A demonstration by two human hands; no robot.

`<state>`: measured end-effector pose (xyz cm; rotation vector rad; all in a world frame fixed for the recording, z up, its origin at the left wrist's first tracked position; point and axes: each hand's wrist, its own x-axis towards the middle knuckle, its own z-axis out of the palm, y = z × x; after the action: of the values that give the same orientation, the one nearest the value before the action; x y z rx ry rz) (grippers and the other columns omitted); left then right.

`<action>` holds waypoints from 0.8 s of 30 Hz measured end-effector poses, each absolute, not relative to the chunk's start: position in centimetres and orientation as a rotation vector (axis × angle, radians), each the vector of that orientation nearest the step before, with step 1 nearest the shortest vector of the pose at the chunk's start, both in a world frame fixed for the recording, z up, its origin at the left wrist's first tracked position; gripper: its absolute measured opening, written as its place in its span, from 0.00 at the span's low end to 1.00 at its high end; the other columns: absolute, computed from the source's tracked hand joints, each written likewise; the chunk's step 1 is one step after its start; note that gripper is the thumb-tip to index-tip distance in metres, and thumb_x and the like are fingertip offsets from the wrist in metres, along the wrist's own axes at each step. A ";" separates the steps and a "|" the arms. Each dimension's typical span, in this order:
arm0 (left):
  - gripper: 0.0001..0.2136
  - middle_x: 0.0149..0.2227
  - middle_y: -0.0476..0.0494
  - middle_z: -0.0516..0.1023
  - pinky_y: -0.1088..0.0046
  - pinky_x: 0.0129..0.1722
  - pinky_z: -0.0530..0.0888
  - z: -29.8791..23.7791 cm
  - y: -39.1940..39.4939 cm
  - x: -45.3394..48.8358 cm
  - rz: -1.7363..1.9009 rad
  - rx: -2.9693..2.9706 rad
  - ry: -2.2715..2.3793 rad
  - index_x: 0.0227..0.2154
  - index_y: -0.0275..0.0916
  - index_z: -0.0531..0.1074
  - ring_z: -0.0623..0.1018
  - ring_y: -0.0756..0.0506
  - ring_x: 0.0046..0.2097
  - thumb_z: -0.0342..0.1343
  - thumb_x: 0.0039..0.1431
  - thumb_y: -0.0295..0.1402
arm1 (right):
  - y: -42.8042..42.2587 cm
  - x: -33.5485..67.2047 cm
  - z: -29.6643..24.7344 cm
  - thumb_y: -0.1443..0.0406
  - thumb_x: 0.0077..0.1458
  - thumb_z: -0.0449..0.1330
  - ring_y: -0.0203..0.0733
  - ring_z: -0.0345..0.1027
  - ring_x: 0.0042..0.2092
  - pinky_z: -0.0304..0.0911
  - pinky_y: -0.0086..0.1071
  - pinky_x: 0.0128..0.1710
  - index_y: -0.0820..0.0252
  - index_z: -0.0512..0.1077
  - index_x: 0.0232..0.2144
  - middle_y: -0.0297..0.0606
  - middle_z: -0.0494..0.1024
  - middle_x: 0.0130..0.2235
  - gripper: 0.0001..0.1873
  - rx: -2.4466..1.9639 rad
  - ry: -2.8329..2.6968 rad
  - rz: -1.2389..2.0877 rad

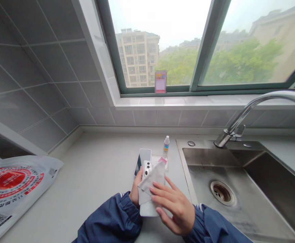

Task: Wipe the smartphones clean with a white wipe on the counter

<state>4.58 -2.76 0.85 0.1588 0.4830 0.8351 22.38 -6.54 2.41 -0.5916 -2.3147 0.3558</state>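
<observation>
In my left hand (135, 189) is a white smartphone (150, 210), gripped along its left edge with its back and camera lenses facing up. A light grey cloth (151, 182) is draped over the phone's back, hiding its middle. My right hand (175, 205) lies on the cloth from the right, its fingers stretched out and spread. Just beyond the held phone, another phone (145, 154) with a dark, reflective face rests on the counter. Beside it lies a clear, flat item (166, 166) with a pink piece on it, partly covered by the cloth.
A small white-capped bottle (166, 144) stands near the sink edge. To the right is a steel sink (200, 172) with a chrome faucet (248, 109). A white plastic bag with red print (35, 168) lies at the left. Behind the counter (94, 162) is a window.
</observation>
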 end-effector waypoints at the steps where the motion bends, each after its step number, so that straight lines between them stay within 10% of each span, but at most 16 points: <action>1: 0.36 0.34 0.30 0.80 0.63 0.47 0.71 0.9 -2.6 4.5 0.829 0.167 0.479 0.51 0.19 0.69 0.79 0.38 0.39 0.46 0.59 0.54 | -6.7 22.3 2.4 0.69 0.55 0.55 0.48 0.60 0.62 0.44 0.51 0.66 0.57 0.68 0.53 0.42 0.73 0.56 0.22 -0.571 -2.312 0.377; 17: 0.32 0.55 0.37 0.73 0.57 0.65 0.50 0.0 -3.6 4.7 0.799 0.587 0.512 0.54 0.35 0.71 0.62 0.36 0.64 0.46 0.58 0.56 | -5.6 22.4 0.4 0.58 0.64 0.52 0.59 0.36 0.69 0.40 0.58 0.64 0.64 0.45 0.68 0.49 0.45 0.69 0.36 -0.924 -2.496 0.210; 24: 0.28 0.64 0.43 0.62 0.57 0.67 0.43 0.5 -4.4 4.6 0.964 1.181 0.827 0.58 0.44 0.68 0.53 0.35 0.68 0.61 0.52 0.35 | -5.4 22.5 0.0 0.59 0.64 0.50 0.59 0.36 0.69 0.42 0.58 0.64 0.64 0.42 0.69 0.50 0.44 0.69 0.36 -1.008 -2.409 0.155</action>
<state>4.59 -4.42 0.47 1.1813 0.8272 0.9637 22.51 -5.42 -0.03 -1.0082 -2.4094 0.1548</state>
